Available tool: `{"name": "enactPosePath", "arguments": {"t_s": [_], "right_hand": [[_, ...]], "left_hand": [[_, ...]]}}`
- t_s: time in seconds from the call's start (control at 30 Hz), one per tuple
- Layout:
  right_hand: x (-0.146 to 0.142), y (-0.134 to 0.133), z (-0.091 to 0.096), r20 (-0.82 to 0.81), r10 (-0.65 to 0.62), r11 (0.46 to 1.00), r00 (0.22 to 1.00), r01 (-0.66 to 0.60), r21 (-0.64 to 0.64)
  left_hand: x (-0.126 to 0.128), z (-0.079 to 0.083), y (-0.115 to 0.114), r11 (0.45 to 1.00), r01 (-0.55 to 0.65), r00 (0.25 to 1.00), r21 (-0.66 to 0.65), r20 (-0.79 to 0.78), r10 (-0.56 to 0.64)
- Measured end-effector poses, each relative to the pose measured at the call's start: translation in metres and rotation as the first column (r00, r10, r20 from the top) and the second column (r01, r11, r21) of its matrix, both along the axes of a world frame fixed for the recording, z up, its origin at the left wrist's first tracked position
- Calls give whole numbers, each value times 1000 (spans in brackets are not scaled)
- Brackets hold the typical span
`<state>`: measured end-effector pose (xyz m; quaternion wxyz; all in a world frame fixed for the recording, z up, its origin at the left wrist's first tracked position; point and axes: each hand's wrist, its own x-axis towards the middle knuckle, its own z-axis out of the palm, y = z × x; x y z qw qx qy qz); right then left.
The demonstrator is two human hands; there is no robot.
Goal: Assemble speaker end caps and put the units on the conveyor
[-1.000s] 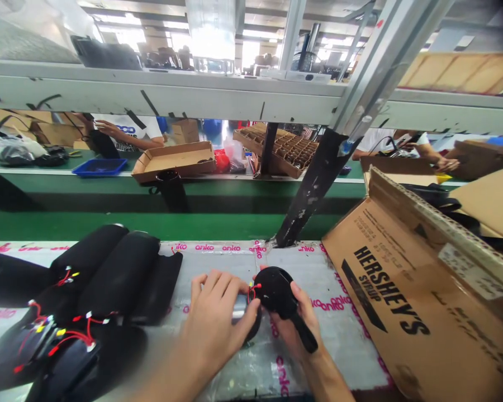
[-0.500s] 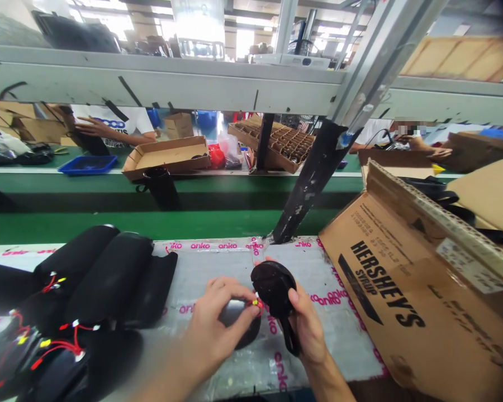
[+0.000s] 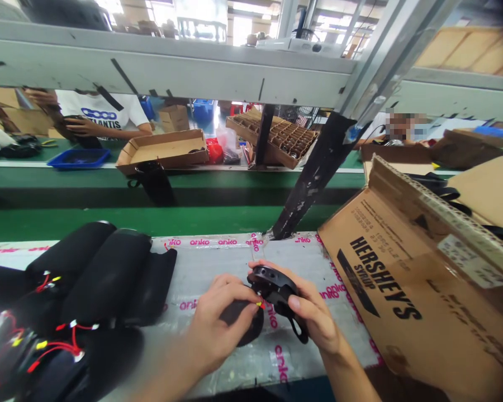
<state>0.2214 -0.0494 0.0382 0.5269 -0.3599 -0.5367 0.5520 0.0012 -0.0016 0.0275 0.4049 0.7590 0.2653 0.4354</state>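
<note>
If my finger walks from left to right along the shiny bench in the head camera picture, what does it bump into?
Long black padded tubes → left hand → round black plastic cap with a strap → right hand → brown cardboard Hershey's Syrup box

Wired cylindrical parts [image 3: 104, 273] lie at the bench's [image 3: 209, 268] left, an open cardboard carton [image 3: 402, 301] sits at its right, and a conveyor [image 3: 109, 223] runs behind.
</note>
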Motion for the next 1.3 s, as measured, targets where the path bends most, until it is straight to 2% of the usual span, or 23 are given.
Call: {"name": "enactPosePath", "arguments": {"t_s": [0.1, 0.23, 0.4, 0.57, 0.7, 0.87, 1.03, 1.3], "right_hand": [[4, 1, 6, 53, 12, 1000, 999, -13, 21], [5, -10, 10, 160, -66, 995, 985, 54, 80], [-13, -34, 2, 292, -295, 954, 910, 265, 139], [-32, -38, -7, 265, -427, 904, 865, 407, 129], [-33, -34, -5, 211, -422, 906, 882, 405, 121], [-31, -31, -6, 156, -428, 901, 890, 406, 156], [-28, -29, -9, 144, -455, 886, 879, 431, 172], [-11, -33, -3, 222, -301, 950, 927, 271, 157]], "left_hand": [[0, -1, -1, 998, -39, 999, -43, 13, 40], [2, -2, -3, 993, -85, 996, -77, 17, 86], [8, 2, -3, 985, -132, 991, 114, 27, 129], [6, 9, 0, 973, -95, 994, 210, -23, 103], [-1, 13, -1, 980, -70, 995, 184, -54, 81], [0, 17, -3, 982, -111, 990, 150, -66, 122], [7, 24, 3, 985, -100, 976, 139, -181, 124], [8, 30, 7, 985, -53, 960, 167, -264, 96]]}}
